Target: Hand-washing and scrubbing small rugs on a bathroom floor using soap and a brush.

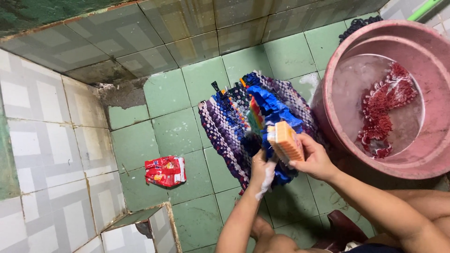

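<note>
A woven rag mat (234, 119) in blue, purple and white lies on the green tiled floor (176, 133). My right hand (315, 159) grips an orange scrubbing brush (286, 142) over the mat's near edge. My left hand (261, 171), soapy with white foam, clutches the mat's bunched near edge just beside the brush.
A pink plastic basin (337, 70) with soapy water and a red fringed cloth (384, 107) stands at the right. A red detergent sachet (165, 171) lies on the floor at the left. Tiled walls (42, 140) close in the left and far sides. My knees show at bottom right.
</note>
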